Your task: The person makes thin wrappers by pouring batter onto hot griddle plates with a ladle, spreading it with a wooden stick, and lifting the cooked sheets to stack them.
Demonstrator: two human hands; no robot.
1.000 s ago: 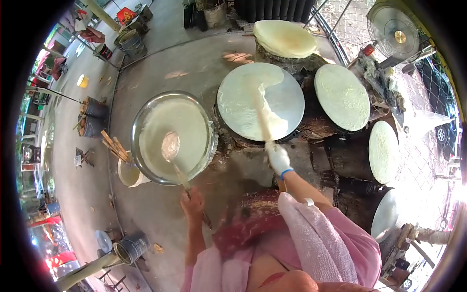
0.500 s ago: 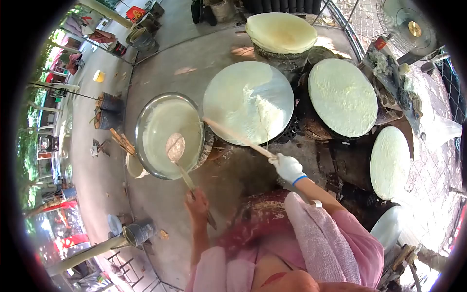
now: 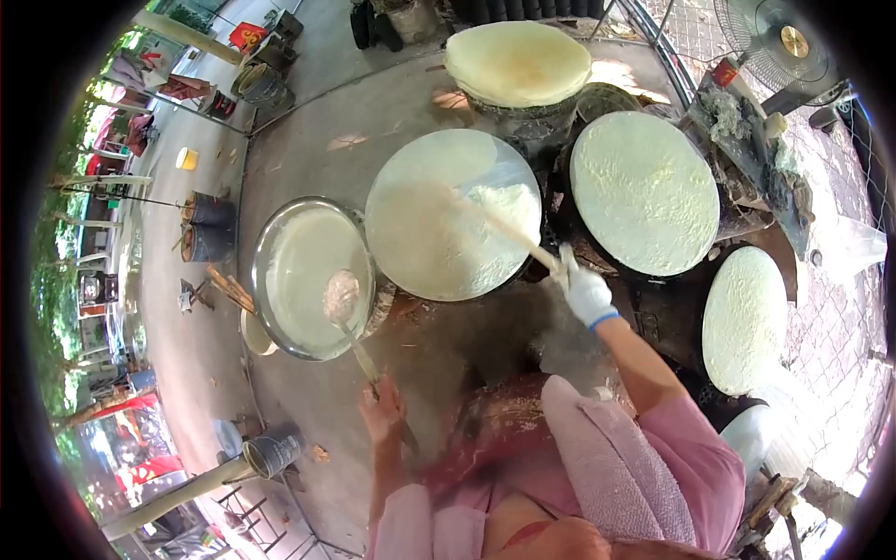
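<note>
My bare left hand point(image 3: 382, 409) grips the handle of a ladle point(image 3: 342, 297), whose bowl hangs over a metal basin point(image 3: 264, 308) of pale batter. My right hand point(image 3: 584, 291), in a white glove with a blue cuff, is closed around the wooden handle of a batter spreader point(image 3: 516, 233). Its far end is blurred over the round griddle point(image 3: 401, 257) in front of me. Pale batter point(image 3: 509, 210) covers most of this griddle, lying thick and lumpy on the right side; a bare shiny patch shows near the top right.
A stack of thin pancakes point(image 3: 519, 63) rests at the back. On the right are two more batter-covered griddles, a larger one point(image 3: 644, 191) and a smaller one point(image 3: 745, 322). A fan point(image 3: 793, 42) stands at the far right, and wooden sticks point(image 3: 229, 287) lean left of the basin.
The spreader has swept across the griddle, and batter now covers more of its right and lower side. My right hand has shifted slightly right. The ladle remains over the basin.
</note>
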